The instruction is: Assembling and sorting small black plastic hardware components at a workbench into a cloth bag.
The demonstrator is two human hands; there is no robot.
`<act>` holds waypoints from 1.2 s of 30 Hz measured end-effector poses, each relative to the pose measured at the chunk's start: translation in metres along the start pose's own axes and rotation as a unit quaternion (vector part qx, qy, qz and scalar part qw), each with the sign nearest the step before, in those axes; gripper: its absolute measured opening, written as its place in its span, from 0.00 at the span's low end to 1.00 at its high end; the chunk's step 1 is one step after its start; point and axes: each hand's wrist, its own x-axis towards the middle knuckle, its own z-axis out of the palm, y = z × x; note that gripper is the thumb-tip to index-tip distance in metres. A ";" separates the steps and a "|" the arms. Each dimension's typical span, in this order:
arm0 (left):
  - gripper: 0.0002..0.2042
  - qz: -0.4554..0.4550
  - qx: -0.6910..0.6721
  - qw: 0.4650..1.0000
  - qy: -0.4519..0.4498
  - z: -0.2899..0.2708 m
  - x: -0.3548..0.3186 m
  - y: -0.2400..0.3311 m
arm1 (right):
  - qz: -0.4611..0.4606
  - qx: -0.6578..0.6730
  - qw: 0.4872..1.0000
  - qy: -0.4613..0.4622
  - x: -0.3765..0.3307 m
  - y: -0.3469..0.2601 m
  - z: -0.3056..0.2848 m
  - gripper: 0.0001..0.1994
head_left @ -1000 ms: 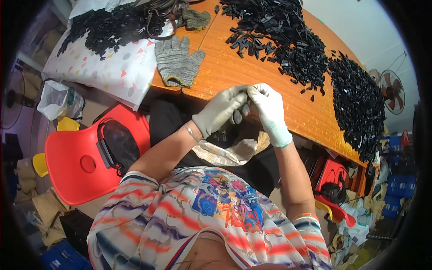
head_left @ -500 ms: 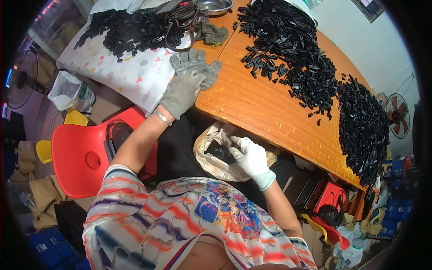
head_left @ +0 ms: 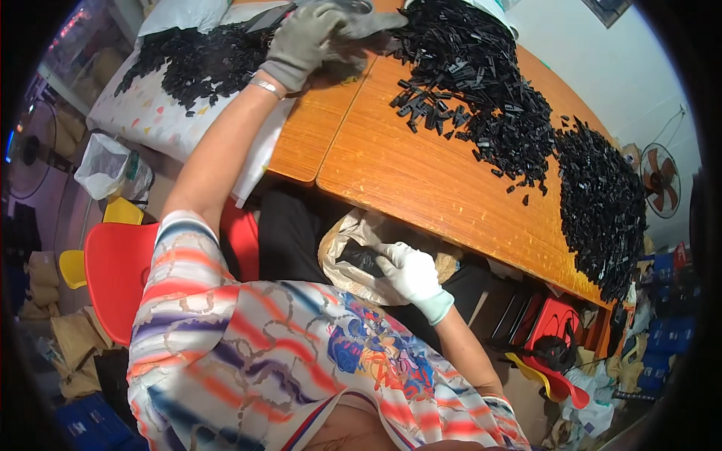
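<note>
Head view: right hand (head_left: 412, 274) at sack (head_left: 353, 282), open wood (head_left: 429, 169) beyond table edge (head_left: 421, 223)

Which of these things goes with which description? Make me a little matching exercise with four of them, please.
Column one
1. White-gloved right grip
2. Grey-gloved left grip
3. Pale, round-mouthed sack
4. Round caged fan with reddish-brown blades

Column two
A. In front of the white wall, at the picture's right
B. Open, with dark contents showing
C. Stretched out over the orange-brown wooden table
D. At the sack's opening

Pairs: 1-D, 2-C, 3-B, 4-A
</note>
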 end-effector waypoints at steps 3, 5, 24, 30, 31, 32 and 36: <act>0.19 -0.024 0.037 0.985 -0.165 0.024 -0.049 -0.003 | -0.007 0.005 1.000 -0.007 0.000 0.001 0.000 0.12; 0.20 -0.047 -0.005 0.959 -0.278 0.023 -0.074 0.013 | -0.018 0.043 0.999 0.000 0.002 0.005 -0.005 0.11; 0.07 -0.145 -0.228 0.943 -0.196 0.036 -0.090 0.133 | 0.024 -0.235 0.941 0.243 0.200 0.035 -0.074 0.07; 0.10 -0.198 -0.219 0.927 -0.230 0.051 -0.059 0.134 | 0.079 -0.120 0.972 0.184 0.165 0.034 -0.080 0.07; 0.10 -0.198 -0.217 0.928 -0.228 0.060 -0.054 0.133 | 0.074 -0.062 0.977 0.189 0.158 0.038 -0.080 0.07; 0.11 -0.202 -0.188 0.931 -0.241 0.068 -0.049 0.131 | 0.069 -0.002 0.979 0.193 0.153 0.042 -0.079 0.08; 0.13 -0.184 -0.123 0.926 -0.306 0.089 -0.027 0.129 | 0.081 0.093 0.978 0.166 0.130 0.056 -0.077 0.09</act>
